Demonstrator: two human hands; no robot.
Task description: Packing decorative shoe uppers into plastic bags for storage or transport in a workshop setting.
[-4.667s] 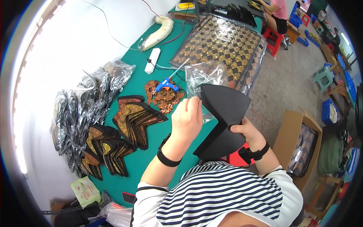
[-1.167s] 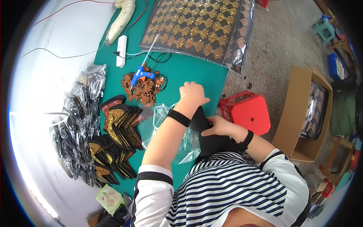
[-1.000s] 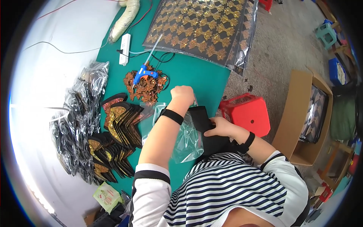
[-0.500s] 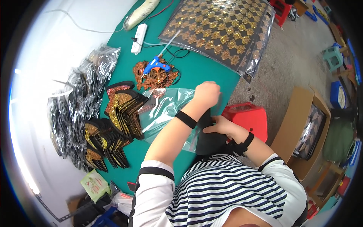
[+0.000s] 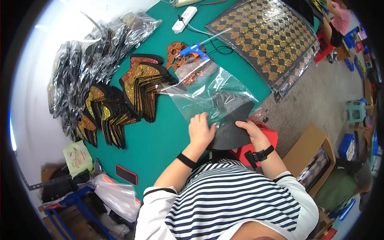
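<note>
While the right grip [image 5: 256, 133] clasps the black panel [image 5: 230, 134], the left grip [image 5: 201, 130] holds the clear bag [image 5: 196, 97], which partly covers the panel's far end.

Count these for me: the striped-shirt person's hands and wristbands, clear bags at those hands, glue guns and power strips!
Left hand plus right hand: 2
Black wristbands: 2
Clear bag: 1
Blue glue gun: 1
White power strip: 1
Total: 7

No words, numbers or signs can be read. The green pack [image 5: 78, 159] by the counter's [image 5: 160, 138] near left corner carries a coloured print, too small and blurred to tell whether picture or lettering.
</note>
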